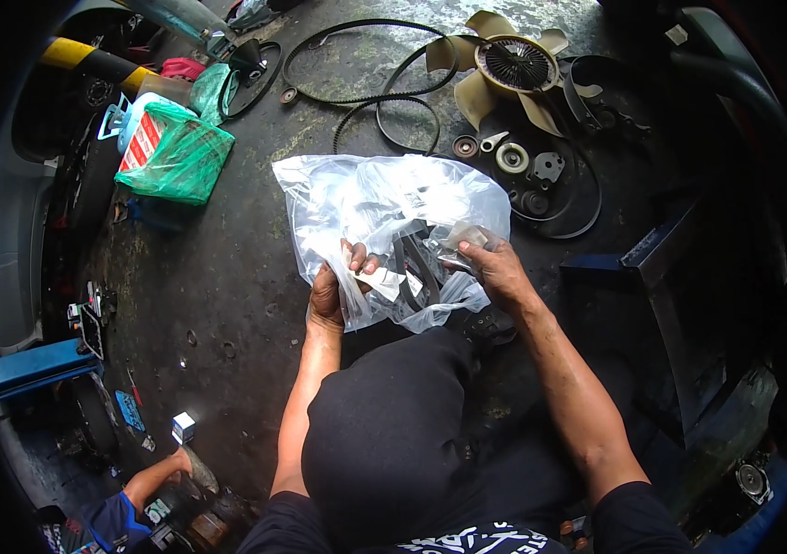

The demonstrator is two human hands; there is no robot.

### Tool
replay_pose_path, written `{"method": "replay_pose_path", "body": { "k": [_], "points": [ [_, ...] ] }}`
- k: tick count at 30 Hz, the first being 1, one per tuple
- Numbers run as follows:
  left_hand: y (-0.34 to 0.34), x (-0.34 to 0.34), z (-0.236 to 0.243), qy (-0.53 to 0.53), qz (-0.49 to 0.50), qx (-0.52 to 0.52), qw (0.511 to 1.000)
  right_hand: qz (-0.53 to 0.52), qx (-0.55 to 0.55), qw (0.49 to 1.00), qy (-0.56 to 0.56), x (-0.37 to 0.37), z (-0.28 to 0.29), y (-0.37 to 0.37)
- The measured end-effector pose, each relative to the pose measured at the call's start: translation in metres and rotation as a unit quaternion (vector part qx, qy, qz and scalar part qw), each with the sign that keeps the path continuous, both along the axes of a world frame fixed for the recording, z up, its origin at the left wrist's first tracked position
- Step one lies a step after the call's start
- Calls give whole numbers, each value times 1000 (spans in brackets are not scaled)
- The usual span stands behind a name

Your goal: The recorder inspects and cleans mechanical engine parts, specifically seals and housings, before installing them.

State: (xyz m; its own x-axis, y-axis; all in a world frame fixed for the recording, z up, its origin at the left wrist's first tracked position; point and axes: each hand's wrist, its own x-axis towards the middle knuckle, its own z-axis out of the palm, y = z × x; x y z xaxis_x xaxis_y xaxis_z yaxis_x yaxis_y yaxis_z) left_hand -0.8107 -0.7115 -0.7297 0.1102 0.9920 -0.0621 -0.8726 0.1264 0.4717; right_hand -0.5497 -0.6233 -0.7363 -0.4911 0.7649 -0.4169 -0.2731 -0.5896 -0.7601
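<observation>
A large clear plastic bag (384,185) lies spread on the dark floor in front of me, its mouth toward me. My left hand (336,284) is closed on the bag's left edge, fingers curled round the film. Inside the bag a black belt (419,268) shows, with a white paper label (382,284) beside it near my left fingers. My right hand (493,266) is at the bag's right side, thumb and fingers pinching a small clear plastic packet (467,236). What the packet contains is too unclear to tell.
Beyond the bag lie black ribbed belts (366,97), a beige-bladed fan (515,66) and several pulleys (511,158). A green plastic bag (195,162) sits far left. Blue steel arms stand left (33,369) and right (596,266). Another person's arm (151,482) appears lower left near a small box (184,427).
</observation>
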Motion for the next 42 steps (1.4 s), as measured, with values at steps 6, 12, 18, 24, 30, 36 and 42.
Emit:
{"method": "replay_pose_path", "body": {
  "k": [6,12,18,24,30,36,42],
  "points": [
    [2,2,1,-30,-3,28,999,-32,-61,993,98,8,12,-1],
    [4,2,7,-66,-6,69,995,-43,-113,981,154,14,24,1],
    [6,3,16,-146,-2,63,987,-82,-128,979,134,23,23,4],
    [6,5,20,36,139,-151,978,63,-46,997,4,37,3,12],
    [12,-4,-9,-28,171,-198,965,48,-42,995,-71,17,-13,24],
    [7,-3,1,-75,144,-175,971,-46,126,971,-197,26,-19,39],
    [0,-3,25,239,26,-205,949,-84,122,975,-168,22,4,38]
  ]
}}
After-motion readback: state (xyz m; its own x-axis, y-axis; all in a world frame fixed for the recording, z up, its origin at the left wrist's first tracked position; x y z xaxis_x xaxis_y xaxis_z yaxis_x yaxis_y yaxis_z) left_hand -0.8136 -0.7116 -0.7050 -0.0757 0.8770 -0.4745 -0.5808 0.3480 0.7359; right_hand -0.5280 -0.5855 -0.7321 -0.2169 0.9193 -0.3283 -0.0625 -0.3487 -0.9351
